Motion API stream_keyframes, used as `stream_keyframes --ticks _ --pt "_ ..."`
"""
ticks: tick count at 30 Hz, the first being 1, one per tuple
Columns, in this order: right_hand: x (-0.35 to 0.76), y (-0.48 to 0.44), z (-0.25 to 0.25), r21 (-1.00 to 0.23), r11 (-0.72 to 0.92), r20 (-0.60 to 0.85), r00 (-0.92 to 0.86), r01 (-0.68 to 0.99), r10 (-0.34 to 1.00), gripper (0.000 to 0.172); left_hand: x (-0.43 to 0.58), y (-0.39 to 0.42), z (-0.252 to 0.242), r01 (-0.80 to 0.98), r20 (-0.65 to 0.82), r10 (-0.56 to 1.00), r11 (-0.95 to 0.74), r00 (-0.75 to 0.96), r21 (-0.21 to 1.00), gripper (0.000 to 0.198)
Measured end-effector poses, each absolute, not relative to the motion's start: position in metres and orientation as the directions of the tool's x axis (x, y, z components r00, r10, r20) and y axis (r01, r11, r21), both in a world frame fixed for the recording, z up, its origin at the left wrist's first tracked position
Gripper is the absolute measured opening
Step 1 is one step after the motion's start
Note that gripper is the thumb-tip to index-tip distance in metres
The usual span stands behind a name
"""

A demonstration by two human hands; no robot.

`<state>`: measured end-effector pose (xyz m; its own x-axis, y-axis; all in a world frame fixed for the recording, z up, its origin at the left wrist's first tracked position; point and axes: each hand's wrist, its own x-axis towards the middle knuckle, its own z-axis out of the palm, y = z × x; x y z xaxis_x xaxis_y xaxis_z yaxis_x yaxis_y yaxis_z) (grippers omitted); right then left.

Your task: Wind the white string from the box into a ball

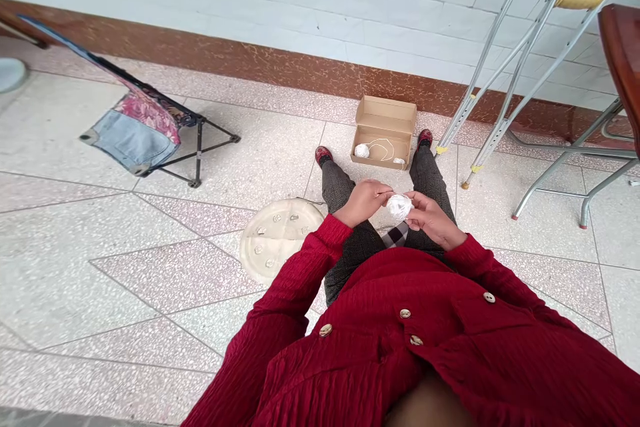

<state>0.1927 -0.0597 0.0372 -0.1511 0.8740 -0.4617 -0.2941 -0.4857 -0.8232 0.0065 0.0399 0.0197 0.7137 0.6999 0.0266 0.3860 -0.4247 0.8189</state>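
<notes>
Head view: fingers [384, 195] of left hand [363, 201] and right hand [431, 217] pinch a white yarn ball [399, 205], open floor [150, 167] leftward.

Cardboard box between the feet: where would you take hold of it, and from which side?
Probably the near long wall of the cardboard box, from above: its lid stands open at the far side, so the near rim is free to pinch.

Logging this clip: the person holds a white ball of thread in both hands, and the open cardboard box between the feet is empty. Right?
Not quite. The head view shows the cardboard box is not empty: a small white ball and a loose strand lie in it. The left hand and right hand do hold the white ball of thread.
</notes>
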Motion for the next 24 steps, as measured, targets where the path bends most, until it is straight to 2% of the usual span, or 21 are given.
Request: stream_keyframes --ticks 3,6,11,12,14,16,18,21,24 --pt "0.204 -0.050 0.051 -0.807 -0.454 -0.451 -0.100 -0.379 0.887 0.043 0.009 0.029 0.009 0.338 -0.061 0.731 -0.239 0.680 0.910 0.041" --pt "0.215 -0.034 0.055 -0.827 -0.395 -0.415 -0.038 -0.401 0.909 0.043 0.011 0.013 0.001 0.324 -0.097 0.722 -0.183 0.685 0.928 0.043" --pt "0.232 0.000 0.031 -0.880 -0.277 -0.371 0.197 -0.385 0.907 0.042 0.012 -0.009 -0.001 0.386 -0.097 0.648 -0.322 0.755 0.864 0.044" --pt "0.234 0.004 0.022 -0.904 -0.260 -0.356 0.259 -0.340 0.898 0.041 0.011 -0.010 0.001 0.402 -0.087 0.641 -0.365 0.762 0.840 0.043" --pt "0.235 0.003 0.003 -0.954 -0.263 -0.298 0.327 -0.146 0.897 0.045 0.009 -0.009 0.008 0.432 -0.053 0.647 -0.445 0.761 0.784 0.043" --pt "0.231 -0.008 -0.013 -0.949 -0.304 -0.279 0.220 0.087 0.935 0.044 0.006 -0.002 0.017 0.454 0.001 0.670 -0.503 0.742 0.736 0.041" --pt "0.223 -0.025 -0.020 -0.914 -0.347 -0.353 0.007 0.211 0.935 0.041 0.003 0.007 0.024 0.451 0.056 0.681 -0.543 0.730 0.708 0.038" --pt "0.211 -0.048 -0.010 -0.894 -0.430 -0.449 -0.289 0.129 0.846 0.040 0.001 0.019 0.030 0.416 0.083 0.666 -0.553 0.741 0.722 0.034" --pt "0.207 -0.060 0.016 -0.874 -0.481 -0.421 -0.397 -0.061 0.815 0.039 0.000 0.022 0.030 0.384 0.048 0.678 -0.472 0.734 0.793 0.038"
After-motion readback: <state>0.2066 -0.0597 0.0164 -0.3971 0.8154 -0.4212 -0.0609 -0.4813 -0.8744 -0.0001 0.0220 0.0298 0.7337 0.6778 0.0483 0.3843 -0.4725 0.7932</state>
